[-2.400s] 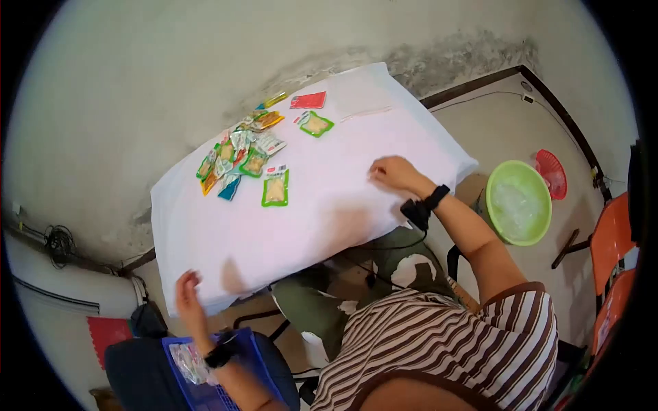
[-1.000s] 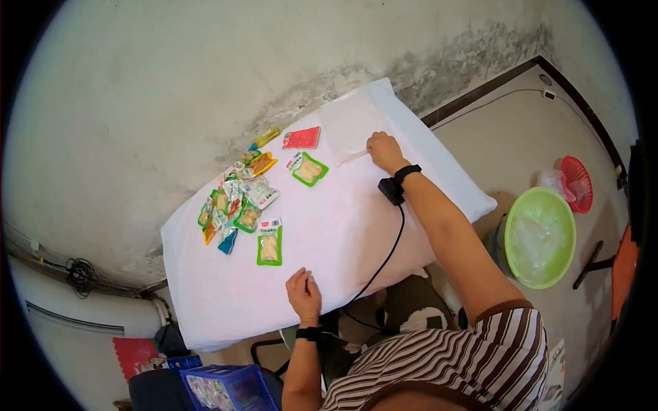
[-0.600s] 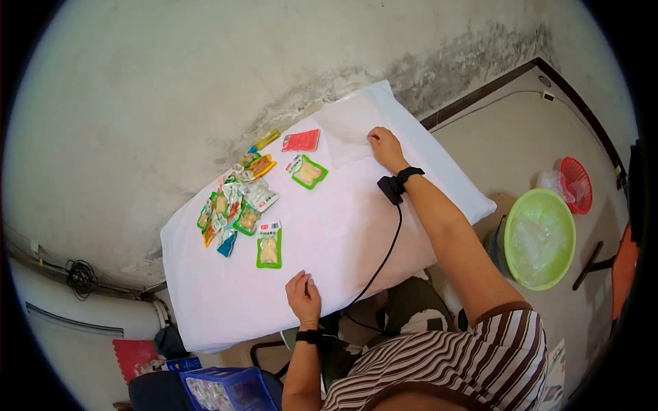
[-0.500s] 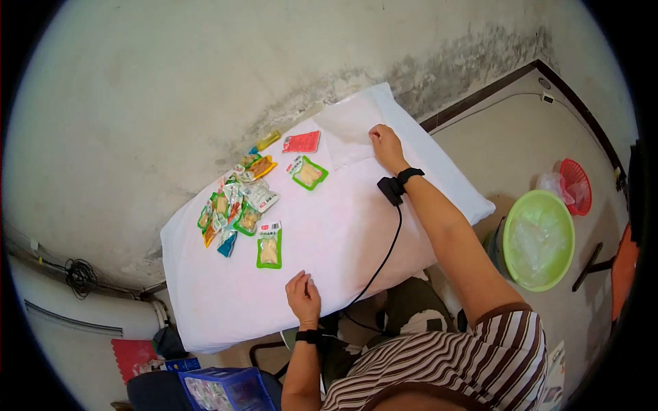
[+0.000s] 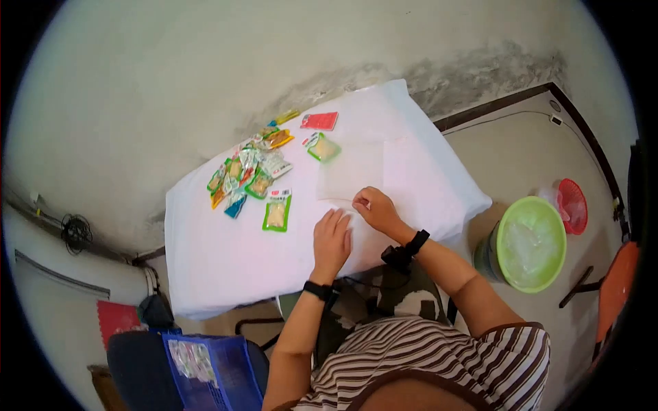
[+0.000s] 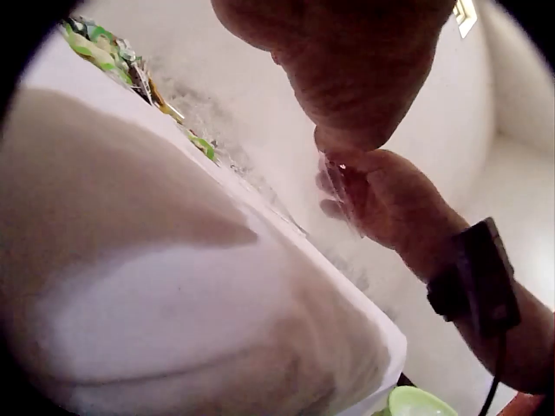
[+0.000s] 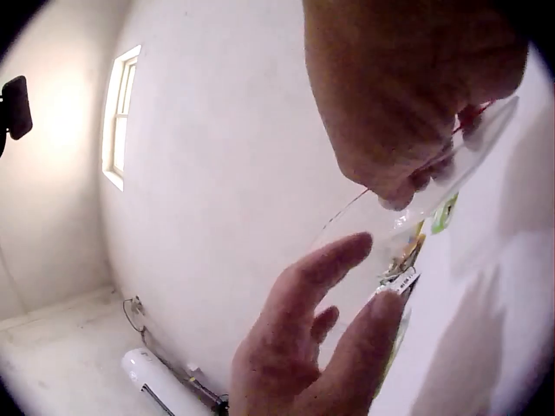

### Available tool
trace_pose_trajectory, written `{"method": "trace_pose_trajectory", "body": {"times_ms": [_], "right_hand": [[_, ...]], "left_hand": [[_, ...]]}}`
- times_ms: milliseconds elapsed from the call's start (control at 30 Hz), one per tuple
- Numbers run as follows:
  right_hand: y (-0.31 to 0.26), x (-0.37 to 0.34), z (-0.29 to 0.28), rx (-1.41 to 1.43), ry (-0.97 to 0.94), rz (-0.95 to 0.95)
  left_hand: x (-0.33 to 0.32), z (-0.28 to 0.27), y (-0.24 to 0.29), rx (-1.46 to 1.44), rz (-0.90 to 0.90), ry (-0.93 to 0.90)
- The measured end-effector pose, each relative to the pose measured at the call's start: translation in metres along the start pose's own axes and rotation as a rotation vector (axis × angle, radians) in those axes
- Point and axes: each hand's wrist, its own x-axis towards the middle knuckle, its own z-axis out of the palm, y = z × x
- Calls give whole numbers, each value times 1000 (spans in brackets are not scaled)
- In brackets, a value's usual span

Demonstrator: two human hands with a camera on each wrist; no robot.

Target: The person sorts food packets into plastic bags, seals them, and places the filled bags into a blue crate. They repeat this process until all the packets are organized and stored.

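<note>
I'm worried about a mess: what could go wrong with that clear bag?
The clear bag might slip, since only the right hand pinches its edge; the left hand isn't gripping it. If pulled around, it could also nudge the green-edged packet near its far left corner.

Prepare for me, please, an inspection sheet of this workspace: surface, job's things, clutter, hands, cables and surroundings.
Surface: white-covered table, cloth hanging over its edges.
Job's things: clear bag, lying before the hands.
Clutter: heaped snack packets left of the bag; red packet near the far edge.
Hands: right hand pinches one edge of the bag; left hand beside it, contact unclear.
Cables: coiled cable by the wall, left.
Surroundings: green basin holding clear plastic, right; red basket near it; blue crate, left.
</note>
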Motion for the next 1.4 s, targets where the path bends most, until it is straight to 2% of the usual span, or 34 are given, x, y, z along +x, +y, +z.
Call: {"method": "trace_pose_trajectory", "body": {"times_ms": [67,133,267,333,367,400,467,500,567,600,667,700,733,767,800,833,867,967,1033,1100,1133,1200,1233,1300,1333,1400], "right_hand": [[-6,-13,6,7,-16,80],[-14,-18,11,18,-22,54],[-24,-22,17,-25,-9,-33],[-28,-21,20,-54,-7,-84],[-30,-20,20,-81,6,-133],[-35,-18,20,-79,-8,-137],[-45,-17,19,-115,28,-203],[-49,-17,18,-156,35,-244],[-47,-19,21,-208,35,-292],[-44,-22,21,-264,46,-339],[-30,-32,21,-349,-6,-325],[-21,-38,21,-434,-54,-310],[-14,-44,19,-433,-55,-313],[-7,-51,16,-448,-86,-234],[-5,-55,15,-461,-117,-156],[-4,-58,14,-476,-134,-75],[-2,-58,14,-473,-136,-76],[-3,-51,15,-387,-49,-65],[-11,-35,17,-263,90,-179],[-20,-15,15,-228,116,-214],[-24,-6,14,-181,129,-252],[-28,9,11,-221,105,-273],[-30,14,10,-250,68,-367],[-24,18,13,-312,6,-499],[-23,21,14,-315,7,-498],[-22,25,16,-240,-83,-553]], "left_hand": [[-5,4,3,48,27,-48],[-11,8,3,154,-9,-168],[-24,12,-2,175,-47,-138],[-25,8,-7,284,105,-68],[-25,6,-9,313,139,-115],[-24,5,-10,315,125,-112],[-26,4,-8,249,1,-338],[-25,1,-5,248,-12,-338],[-25,-6,4,159,-150,-426],[-32,-1,4,158,-156,-426],[-48,11,2,206,-116,-196],[-51,14,2,207,-118,-193],[-53,15,2,135,-152,-301],[-55,16,2,63,-186,-408],[-60,19,2,66,-188,-405],[-66,20,4,140,-94,-361],[-72,22,7,214,0,-318],[-75,22,12,259,45,-271],[-67,16,12,286,86,-240],[-57,5,11,-18,16,-166],[-50,-7,17,-26,29,-169],[-43,-32,28,44,93,-295],[-45,-39,26,43,103,-296],[-48,-47,20,130,265,137],[-38,-52,20,127,267,137],[-19,-58,18,281,-162,361]]}}
